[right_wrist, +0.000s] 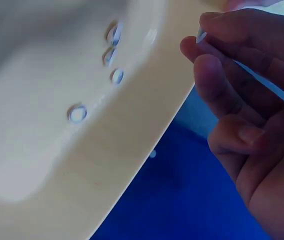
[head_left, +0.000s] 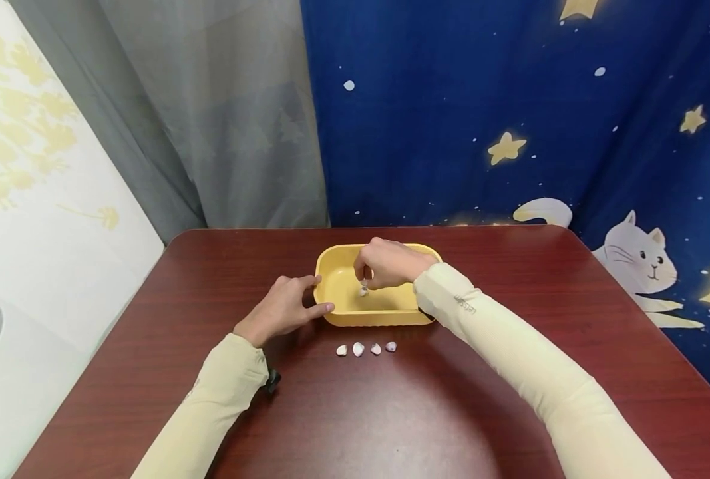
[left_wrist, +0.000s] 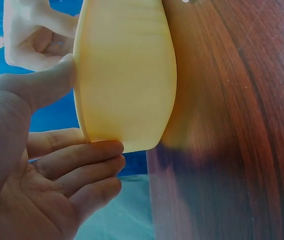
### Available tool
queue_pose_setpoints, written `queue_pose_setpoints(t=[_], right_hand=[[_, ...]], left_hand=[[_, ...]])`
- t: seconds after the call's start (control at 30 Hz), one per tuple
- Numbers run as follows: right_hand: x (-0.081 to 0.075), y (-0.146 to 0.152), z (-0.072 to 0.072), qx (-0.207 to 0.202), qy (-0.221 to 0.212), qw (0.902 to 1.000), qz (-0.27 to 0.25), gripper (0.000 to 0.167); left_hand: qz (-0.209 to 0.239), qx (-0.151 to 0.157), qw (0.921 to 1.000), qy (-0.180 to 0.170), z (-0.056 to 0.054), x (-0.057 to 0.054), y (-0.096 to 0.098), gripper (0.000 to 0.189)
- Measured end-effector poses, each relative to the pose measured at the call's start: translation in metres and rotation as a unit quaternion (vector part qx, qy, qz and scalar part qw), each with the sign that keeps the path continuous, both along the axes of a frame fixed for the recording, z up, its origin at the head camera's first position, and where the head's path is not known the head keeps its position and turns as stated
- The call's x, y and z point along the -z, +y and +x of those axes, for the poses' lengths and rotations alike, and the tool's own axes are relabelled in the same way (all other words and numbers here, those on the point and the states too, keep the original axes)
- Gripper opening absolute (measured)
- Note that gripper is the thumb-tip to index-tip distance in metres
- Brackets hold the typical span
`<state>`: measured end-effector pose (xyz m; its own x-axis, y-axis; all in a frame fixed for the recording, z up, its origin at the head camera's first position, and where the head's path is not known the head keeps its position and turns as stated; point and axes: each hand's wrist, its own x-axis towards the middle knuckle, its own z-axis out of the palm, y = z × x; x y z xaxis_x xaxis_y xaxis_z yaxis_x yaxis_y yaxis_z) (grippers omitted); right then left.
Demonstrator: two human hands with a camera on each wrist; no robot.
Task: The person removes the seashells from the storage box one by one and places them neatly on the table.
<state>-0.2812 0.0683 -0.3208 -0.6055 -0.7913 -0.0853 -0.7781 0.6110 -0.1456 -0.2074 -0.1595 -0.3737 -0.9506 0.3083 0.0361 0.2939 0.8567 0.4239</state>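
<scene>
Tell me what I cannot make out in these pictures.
Head view: part of the floor of the yellow box, behind the right hand.
Right wrist view: the pinched piece, mostly covered by that hand.
Left wrist view: the box's inside, behind its wall.
Head view: a dark object by the left sleeve, too small to identify.

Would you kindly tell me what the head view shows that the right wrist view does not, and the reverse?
Only the head view shows the row of four small pieces on the table and the cat design on the blue curtain.
Only the right wrist view clearly shows four loose pieces inside the yellow basin and the pale bit pinched by the right hand.
Both share the yellow basin and the right hand.
</scene>
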Motion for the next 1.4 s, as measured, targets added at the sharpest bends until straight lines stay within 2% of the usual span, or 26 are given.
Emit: queue_pose_setpoints(t=[0.4,0.63,0.9,1.1,1.4], right_hand=[[0.005,0.005,0.031,-0.076,-0.005,0.9948,-0.068,0.01],[0.008,0.005,0.051,-0.086,0.008,0.9928,-0.082,0.008],[0.013,0.004,0.067,-0.082,0.012,0.992,-0.095,0.007],[0.015,0.0,0.076,-0.095,0.009,0.9905,-0.099,0.008],[0.022,-0.008,0.083,-0.106,0.02,0.9919,-0.066,0.009]], left_hand=[[0.001,0.008,0.9999,0.015,0.0,0.0,-0.001,0.068],[0.007,0.008,0.9996,0.027,0.002,0.001,0.0,0.066],[0.007,0.008,0.9994,0.032,0.004,0.002,0.0,0.067],[0.007,0.008,0.9993,0.036,0.004,0.002,-0.001,0.067],[0.006,0.01,0.9993,0.037,0.004,0.001,-0.001,0.067]])
